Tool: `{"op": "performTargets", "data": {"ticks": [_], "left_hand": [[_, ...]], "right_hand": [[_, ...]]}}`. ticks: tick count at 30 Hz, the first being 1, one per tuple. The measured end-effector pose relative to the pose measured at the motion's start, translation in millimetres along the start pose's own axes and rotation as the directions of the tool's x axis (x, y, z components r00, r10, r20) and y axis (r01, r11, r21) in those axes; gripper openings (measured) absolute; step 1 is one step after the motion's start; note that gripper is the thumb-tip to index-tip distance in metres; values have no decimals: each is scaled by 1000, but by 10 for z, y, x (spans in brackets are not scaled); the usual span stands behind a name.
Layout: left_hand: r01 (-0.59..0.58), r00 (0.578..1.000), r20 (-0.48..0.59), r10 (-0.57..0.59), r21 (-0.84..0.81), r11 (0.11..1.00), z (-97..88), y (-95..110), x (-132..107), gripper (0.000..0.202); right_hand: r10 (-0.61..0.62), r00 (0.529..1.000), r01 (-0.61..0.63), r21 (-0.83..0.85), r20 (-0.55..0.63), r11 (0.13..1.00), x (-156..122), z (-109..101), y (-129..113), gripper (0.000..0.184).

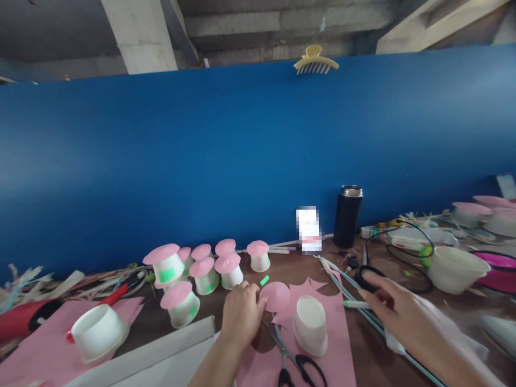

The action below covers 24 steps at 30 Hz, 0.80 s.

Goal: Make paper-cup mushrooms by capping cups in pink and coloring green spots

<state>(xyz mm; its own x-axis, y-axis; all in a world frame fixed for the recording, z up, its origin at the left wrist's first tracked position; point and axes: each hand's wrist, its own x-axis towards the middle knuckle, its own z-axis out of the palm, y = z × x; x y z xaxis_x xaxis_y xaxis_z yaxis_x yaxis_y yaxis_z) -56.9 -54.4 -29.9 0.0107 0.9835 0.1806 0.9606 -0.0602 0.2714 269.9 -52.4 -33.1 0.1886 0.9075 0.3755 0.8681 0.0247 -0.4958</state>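
Eight small white cups capped with pink paper domes (229, 269) stand clustered on the brown worktop (155, 321), left of centre, and several carry green patches. Two plain white cups sit upturned: one (310, 325) on a pink paper sheet (334, 355) near the front, the other (99, 333) on a second pink sheet (44, 349) at far left. One pair of black-handled scissors (287, 352) lies on the near sheet, just beside that cup. The left hand (242, 314) rests between the cluster and the near cup, its fingers curled together on the edge of one pink paper disc (274, 295), which lies just behind the upturned cup. The right hand (397, 306) hovers further right with fingers apart, holding nothing, its tips near a green-tipped pen (357, 304). Behind stand one black flask (348, 215) and one white bowl (453, 269). A blue partition (242, 161) closes off the back, with one yellow hair claw (315, 60) on its top edge. A small label (308, 230) beside the flask is blurred, and no writing can be read.
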Motion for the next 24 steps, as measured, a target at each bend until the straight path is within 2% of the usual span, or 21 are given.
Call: {"op": "performTargets", "data": {"ticks": [4,9,18,24], "left_hand": [[37,999,26,-36,-66,997,73,-33,17,25],[91,995,43,-86,-120,989,92,-59,32,24],[120,992,52,-112,-181,976,91,-56,47,13],[164,986,54,-157,-176,971,85,-38,41,23]], "right_hand": [[-27,991,33,-43,131,999,-30,14,-55,39],[2,980,14,-74,201,997,-44,-9,-91,39],[-43,983,47,-20,180,999,-47,2,-128,38],[-38,983,40,-7,181,999,-65,-51,-210,39]]}}
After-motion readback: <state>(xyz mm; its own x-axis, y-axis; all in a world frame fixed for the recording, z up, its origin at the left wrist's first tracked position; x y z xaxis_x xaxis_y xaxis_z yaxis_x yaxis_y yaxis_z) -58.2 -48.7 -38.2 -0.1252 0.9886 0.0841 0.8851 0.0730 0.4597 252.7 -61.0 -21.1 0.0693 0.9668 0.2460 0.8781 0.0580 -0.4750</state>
